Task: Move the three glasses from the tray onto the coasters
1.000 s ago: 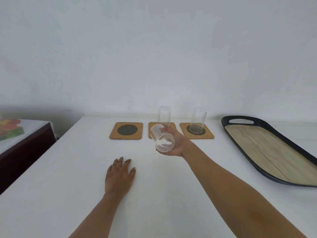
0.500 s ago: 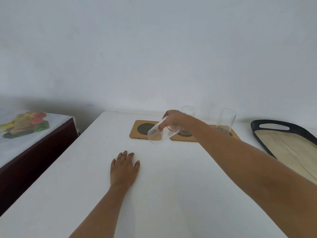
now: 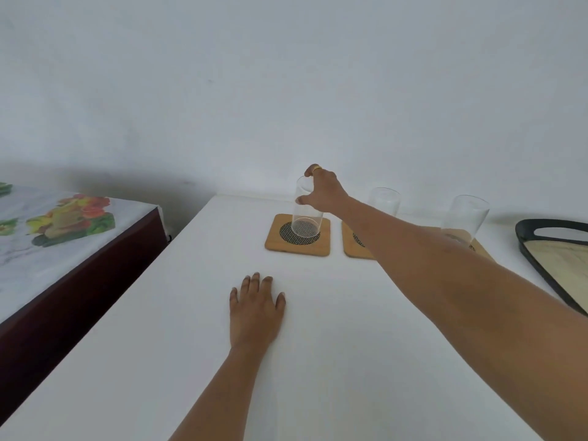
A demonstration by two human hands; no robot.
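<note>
A clear glass point(image 3: 306, 219) stands upright on the left wooden coaster point(image 3: 298, 236), and my right hand point(image 3: 323, 192) grips it near the rim with thumb and fingers. A second glass point(image 3: 383, 202) stands on the middle coaster point(image 3: 352, 245), partly hidden behind my right forearm. A third glass point(image 3: 467, 218) stands on the right coaster point(image 3: 479, 248). The black tray with a wooden floor point(image 3: 541, 268) lies at the far right with nothing seen in it. My left hand point(image 3: 256, 308) rests flat on the white table, palm down, holding nothing.
The white table point(image 3: 318, 361) runs back to a white wall. At the left stands a lower dark table point(image 3: 79, 281) under a cloth with a fruit print, separated from the white table by a gap.
My right hand carried the tilted glass leftward, turned it upright and set it on the left coaster. The view turned left. My left hand stayed flat on the table.
</note>
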